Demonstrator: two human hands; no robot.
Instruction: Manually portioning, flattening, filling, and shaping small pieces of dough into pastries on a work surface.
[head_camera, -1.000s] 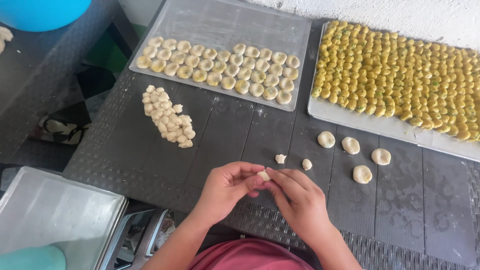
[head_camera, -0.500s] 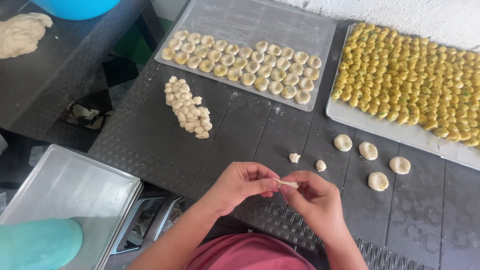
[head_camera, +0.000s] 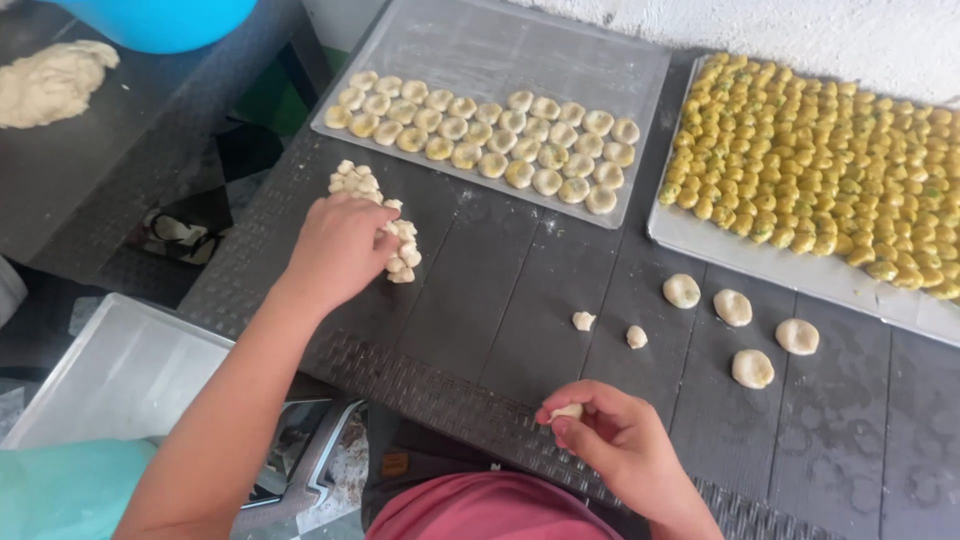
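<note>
Holding dough bit (head_camera: 566, 411): rt hand (head_camera: 620, 450) fingers; lt hand (head_camera: 340, 250) on dough pile (head_camera: 385, 225); trays (head_camera: 640, 150) w/ rounds.

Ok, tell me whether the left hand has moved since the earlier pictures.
Yes. The left hand has left the right hand and reached out to the pile of small dough pieces, nearer the grey tray; its fingers rest on the pile.

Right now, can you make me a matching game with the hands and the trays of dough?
1. left hand
2. right hand
3. tray of yellow pieces
4. tray of pale rounds

a. pinches a small dough bit
b. far right of the table
c. rests on the pile of dough bits
d. top middle, half filled

Pairs: 1-c, 2-a, 3-b, 4-d
</note>
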